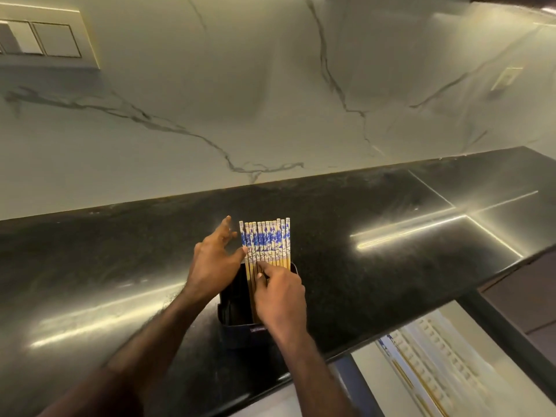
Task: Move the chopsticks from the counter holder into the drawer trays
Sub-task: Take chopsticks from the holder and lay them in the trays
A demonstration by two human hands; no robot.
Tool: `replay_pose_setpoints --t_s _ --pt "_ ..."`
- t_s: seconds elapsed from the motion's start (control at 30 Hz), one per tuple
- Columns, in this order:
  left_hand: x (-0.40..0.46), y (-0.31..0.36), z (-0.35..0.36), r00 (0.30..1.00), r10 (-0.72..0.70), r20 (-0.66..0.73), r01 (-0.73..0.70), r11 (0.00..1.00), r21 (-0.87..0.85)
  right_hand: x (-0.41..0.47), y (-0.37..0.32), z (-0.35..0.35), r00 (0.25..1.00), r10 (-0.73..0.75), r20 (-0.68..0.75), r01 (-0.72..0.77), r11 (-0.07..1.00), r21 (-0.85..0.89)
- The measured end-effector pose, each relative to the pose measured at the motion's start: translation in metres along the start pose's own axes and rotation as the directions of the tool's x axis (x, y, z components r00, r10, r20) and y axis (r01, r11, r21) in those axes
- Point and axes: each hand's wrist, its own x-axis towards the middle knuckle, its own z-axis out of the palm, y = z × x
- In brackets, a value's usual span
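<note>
Both hands meet at the holder (237, 299); its small label is unreadable. Chopsticks (266, 243) are pinched by the right hand (281, 299). Left hand (212, 266) fingers are spread beside them, thumb touching.

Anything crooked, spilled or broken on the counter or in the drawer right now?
Nothing stands out. The chopsticks stand in an even row in the dark holder on the black counter, both hands on them. The drawer below is open, its trays tidy. No spills or damage are visible.

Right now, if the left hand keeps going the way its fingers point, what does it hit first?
Probably nothing close: the left hand points up and away beside the chopsticks, its thumb at their left edge. Beyond it lies bare black counter, then the marble wall. Depth is unclear.
</note>
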Motion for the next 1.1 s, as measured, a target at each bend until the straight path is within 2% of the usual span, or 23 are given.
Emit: replay_pose_setpoints --t_s 0.3,0.77,0.93,1.1 --pt "0.004 -0.005 0.006 0.995 -0.093 0.036 0.099 0.973 -0.21 0.001 -0.001 0.004 1.0 0.007 -0.014 -0.007 0.999 -0.034" --pt "-0.003 -0.002 -0.002 0.998 -0.056 -0.019 0.046 0.939 -0.341 -0.004 -0.007 0.004 0.999 0.002 0.052 -0.002 1.0 -0.015" --pt "-0.008 0.011 -0.027 1.0 -0.001 0.002 0.001 0.876 -0.482 -0.002 -0.01 -0.009 0.985 -0.038 0.167 0.017 0.992 0.128" --pt "-0.002 0.051 -0.062 0.996 0.077 -0.036 -0.082 0.78 -0.621 0.0 -0.012 -0.027 0.963 -0.038 0.267 -0.061 0.933 0.354"
